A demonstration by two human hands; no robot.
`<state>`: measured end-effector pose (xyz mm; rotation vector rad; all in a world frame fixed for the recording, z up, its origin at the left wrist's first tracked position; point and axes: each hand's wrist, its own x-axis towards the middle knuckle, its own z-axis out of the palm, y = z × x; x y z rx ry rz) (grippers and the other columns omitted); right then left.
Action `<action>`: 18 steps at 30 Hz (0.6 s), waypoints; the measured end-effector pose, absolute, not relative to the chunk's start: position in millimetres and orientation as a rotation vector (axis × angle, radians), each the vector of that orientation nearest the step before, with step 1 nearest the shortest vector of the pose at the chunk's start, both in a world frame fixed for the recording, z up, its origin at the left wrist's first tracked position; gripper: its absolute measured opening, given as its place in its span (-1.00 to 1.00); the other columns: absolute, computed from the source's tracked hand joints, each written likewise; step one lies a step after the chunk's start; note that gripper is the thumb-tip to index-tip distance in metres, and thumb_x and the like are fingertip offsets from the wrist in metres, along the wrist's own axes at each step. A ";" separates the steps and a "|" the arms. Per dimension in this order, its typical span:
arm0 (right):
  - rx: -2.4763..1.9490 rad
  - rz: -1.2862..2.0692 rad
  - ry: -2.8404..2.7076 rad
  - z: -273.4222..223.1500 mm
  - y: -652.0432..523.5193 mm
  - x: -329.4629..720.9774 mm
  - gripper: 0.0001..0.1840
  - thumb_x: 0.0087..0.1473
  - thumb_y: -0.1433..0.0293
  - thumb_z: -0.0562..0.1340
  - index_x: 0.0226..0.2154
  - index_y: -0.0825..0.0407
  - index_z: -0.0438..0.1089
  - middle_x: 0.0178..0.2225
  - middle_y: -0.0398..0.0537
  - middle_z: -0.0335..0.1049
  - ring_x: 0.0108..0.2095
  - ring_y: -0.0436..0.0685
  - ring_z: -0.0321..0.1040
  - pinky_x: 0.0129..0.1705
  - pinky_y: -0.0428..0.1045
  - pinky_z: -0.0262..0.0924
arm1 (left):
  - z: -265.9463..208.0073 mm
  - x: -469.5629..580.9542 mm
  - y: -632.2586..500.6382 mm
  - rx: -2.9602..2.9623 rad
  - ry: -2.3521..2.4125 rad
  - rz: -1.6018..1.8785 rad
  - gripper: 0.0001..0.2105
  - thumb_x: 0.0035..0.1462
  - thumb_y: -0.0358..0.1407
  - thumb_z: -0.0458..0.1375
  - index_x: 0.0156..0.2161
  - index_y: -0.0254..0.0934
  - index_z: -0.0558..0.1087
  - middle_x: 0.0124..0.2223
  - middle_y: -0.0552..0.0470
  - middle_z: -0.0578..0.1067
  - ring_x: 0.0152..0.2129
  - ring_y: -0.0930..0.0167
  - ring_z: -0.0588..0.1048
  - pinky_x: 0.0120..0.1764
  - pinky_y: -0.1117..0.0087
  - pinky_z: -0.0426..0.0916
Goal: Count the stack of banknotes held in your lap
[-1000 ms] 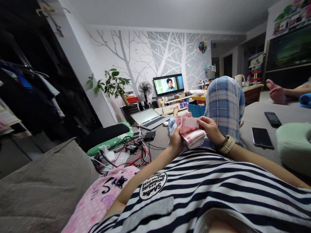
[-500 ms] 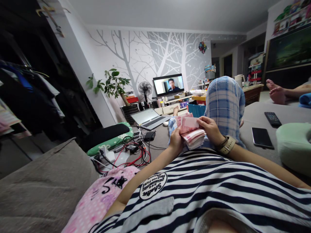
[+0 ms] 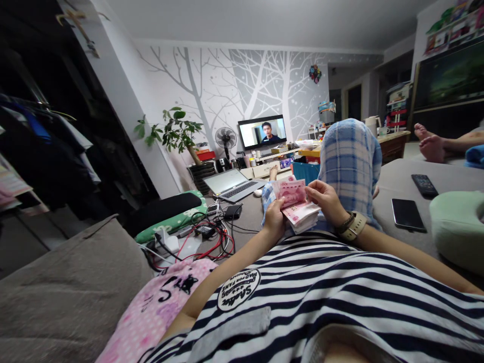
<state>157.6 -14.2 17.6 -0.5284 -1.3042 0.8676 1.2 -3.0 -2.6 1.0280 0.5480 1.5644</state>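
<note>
A thick stack of red banknotes (image 3: 301, 214) rests above my lap, and my left hand (image 3: 275, 220) is closed around its left side, thumb on top. Several banknotes (image 3: 292, 191) are turned up and away from the stack, their printed red faces showing. My right hand (image 3: 324, 198), wearing a pale watch and a dark bracelet, has its thumb and fingers pinched at the right edge of the raised notes. How firmly those fingertips grip the edge is hard to make out.
To the left lie tangled cables (image 3: 217, 242), a power bank (image 3: 233, 212) and an opened laptop (image 3: 238, 186). A phone (image 3: 408, 214), a remote control (image 3: 424, 185) and a green neck pillow (image 3: 457, 222) are on the right. My raised knee (image 3: 350, 156) stands behind the right hand. Another person's feet (image 3: 433, 143) show at far right.
The banknote that stretched pale between both hands has tipped back onto the raised notes, showing its red print. The stack's top face is more exposed; both hands stay nearly in place.
</note>
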 end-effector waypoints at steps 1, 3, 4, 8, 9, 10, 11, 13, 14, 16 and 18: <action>-0.537 0.861 -1.294 17.5 -13.3 157.5 -0.46 -0.23 -0.04 0.49 -0.49 0.01 0.33 -0.61 -0.24 0.26 -0.58 -0.04 0.09 -0.52 -0.06 -0.08 | -1.8 1.2 -4.1 1.031 0.551 1.562 -0.91 0.03 -0.28 0.25 -0.38 -0.26 0.53 -0.32 -0.09 0.63 -0.14 0.12 0.59 0.06 0.07 0.42; -0.558 0.863 -1.274 16.8 -11.1 157.2 -0.44 -0.27 -0.03 0.51 -0.44 0.00 0.32 -0.61 -0.28 0.22 -0.58 -0.05 0.08 -0.53 -0.07 -0.10 | 0.3 1.7 -6.9 1.041 0.548 1.542 -0.93 0.01 -0.28 0.27 -0.40 -0.23 0.52 -0.31 -0.07 0.63 -0.11 0.10 0.59 0.07 0.05 0.42; -0.571 0.866 -1.263 16.2 -9.9 157.0 -0.42 -0.29 -0.03 0.51 -0.42 -0.01 0.31 -0.62 -0.29 0.21 -0.58 -0.05 0.07 -0.53 -0.07 -0.12 | 1.4 2.2 -8.3 1.044 0.539 1.529 -0.93 -0.01 -0.27 0.27 -0.41 -0.21 0.51 -0.31 -0.07 0.63 -0.08 0.09 0.58 0.07 0.04 0.42; -0.612 0.899 -1.209 13.6 -6.4 157.1 -0.34 -0.32 -0.05 0.51 -0.30 -0.03 0.28 -0.62 -0.32 0.23 -0.60 -0.04 0.07 -0.55 -0.08 -0.13 | 5.0 4.5 -13.1 1.067 0.476 1.495 -0.93 -0.05 -0.28 0.29 -0.41 -0.19 0.50 -0.26 -0.08 0.66 -0.01 0.04 0.56 0.10 -0.02 0.41; -0.615 0.906 -1.206 13.2 -6.1 157.3 -0.34 -0.32 -0.04 0.51 -0.29 -0.03 0.29 -0.60 -0.30 0.27 -0.59 -0.03 0.10 -0.54 -0.08 -0.11 | 5.5 4.7 -14.0 1.072 0.463 1.488 -0.92 -0.05 -0.29 0.28 -0.40 -0.19 0.50 -0.23 -0.08 0.66 0.01 0.04 0.55 0.11 -0.03 0.40; -0.617 0.909 -1.212 13.0 -5.9 157.5 -0.34 -0.31 -0.04 0.50 -0.29 -0.03 0.30 -0.58 -0.28 0.30 -0.58 -0.02 0.12 -0.53 -0.08 -0.08 | 5.9 4.8 -14.6 1.075 0.454 1.483 -0.92 -0.06 -0.30 0.28 -0.38 -0.20 0.50 -0.21 -0.09 0.66 0.02 0.03 0.55 0.12 -0.04 0.39; -0.617 0.910 -1.227 12.9 -5.9 157.7 -0.37 -0.30 -0.04 0.50 -0.32 -0.01 0.31 -0.57 -0.26 0.31 -0.57 -0.02 0.13 -0.52 -0.08 -0.07 | 6.1 4.8 -15.1 1.074 0.450 1.481 -0.91 -0.06 -0.30 0.28 -0.37 -0.20 0.50 -0.19 -0.10 0.66 0.04 0.03 0.54 0.13 -0.05 0.38; -0.621 0.908 -1.267 13.1 -6.0 158.2 -0.42 -0.27 -0.05 0.48 -0.41 0.01 0.33 -0.59 -0.24 0.28 -0.57 -0.04 0.08 -0.52 -0.07 -0.09 | 6.1 4.5 -15.2 1.066 0.447 1.479 -0.92 -0.04 -0.31 0.27 -0.37 -0.21 0.51 -0.18 -0.12 0.66 0.05 0.01 0.53 0.14 -0.08 0.36; -0.621 0.904 -1.285 13.4 -6.2 158.5 -0.44 -0.26 -0.05 0.47 -0.46 0.02 0.32 -0.60 -0.25 0.25 -0.58 -0.05 0.04 -0.53 -0.07 -0.11 | 5.8 4.4 -14.7 1.061 0.449 1.481 -0.93 -0.02 -0.31 0.26 -0.37 -0.22 0.51 -0.18 -0.13 0.66 0.05 0.01 0.53 0.15 -0.09 0.36; -0.611 0.892 -1.307 14.0 -6.7 158.9 -0.46 -0.24 -0.05 0.46 -0.53 0.02 0.32 -0.62 -0.25 0.20 -0.58 -0.06 -0.01 -0.54 -0.06 -0.14 | 5.0 4.6 -12.4 1.042 0.457 1.494 -0.94 0.02 -0.31 0.24 -0.37 -0.25 0.52 -0.19 -0.14 0.66 0.04 0.02 0.53 0.16 -0.07 0.35; -0.590 0.874 -1.309 14.8 -7.7 159.1 -0.47 -0.24 -0.04 0.46 -0.54 0.02 0.32 -0.61 -0.25 0.19 -0.57 -0.05 -0.01 -0.54 -0.06 -0.15 | 4.1 5.4 -8.8 1.008 0.459 1.526 -0.91 0.06 -0.29 0.22 -0.35 -0.25 0.54 -0.21 -0.11 0.66 0.01 0.06 0.55 0.17 -0.03 0.35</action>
